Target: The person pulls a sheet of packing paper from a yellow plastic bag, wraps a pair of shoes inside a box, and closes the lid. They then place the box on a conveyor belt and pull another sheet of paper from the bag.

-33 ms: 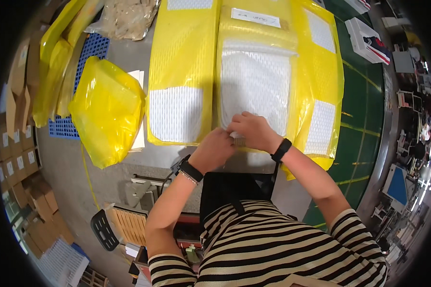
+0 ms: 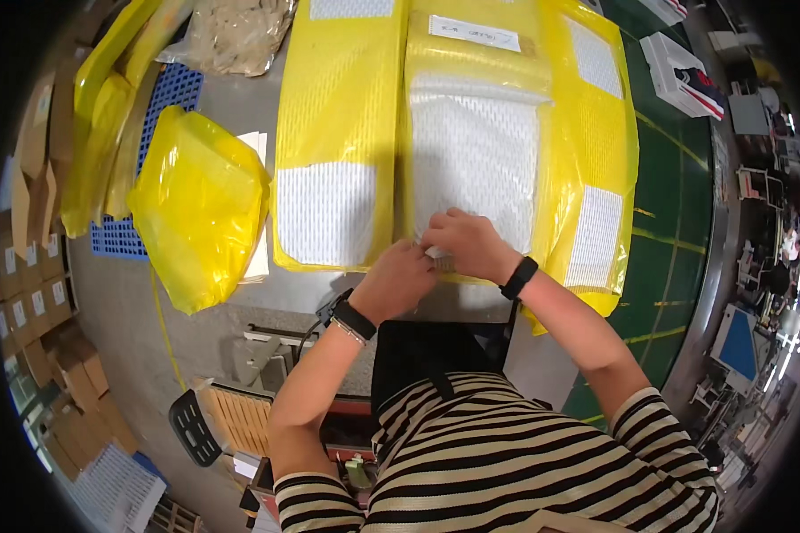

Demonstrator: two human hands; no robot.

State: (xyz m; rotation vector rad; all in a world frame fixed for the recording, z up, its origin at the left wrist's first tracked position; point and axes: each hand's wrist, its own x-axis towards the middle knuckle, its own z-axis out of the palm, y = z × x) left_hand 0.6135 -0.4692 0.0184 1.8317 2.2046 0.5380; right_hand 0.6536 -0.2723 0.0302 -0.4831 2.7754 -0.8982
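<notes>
My left hand [image 2: 400, 279] and my right hand [image 2: 469, 247] meet at the near-left corner of the middle package. Fingers on both are bent and pinched together at its plastic wrap [image 2: 476, 151]; the exact bit held is hidden by the fingers. That package is yellow and clear plastic over white patterned sheets, with a handwritten white label [image 2: 474, 33] towards its far end. Close on the left lies a similar yellow package [image 2: 338, 115], its near end showing white sheets. Another yellow package [image 2: 596, 151] lies along the right side.
A loose yellow plastic bag [image 2: 200, 204] lies at the left, partly over white papers [image 2: 256, 240]. Behind it are a blue grid mat [image 2: 120, 235] and a clear bag of brown pieces [image 2: 236, 35]. Cardboard boxes [image 2: 40, 298] are stacked far left; a wooden-slatted chair [image 2: 236, 417] stands below.
</notes>
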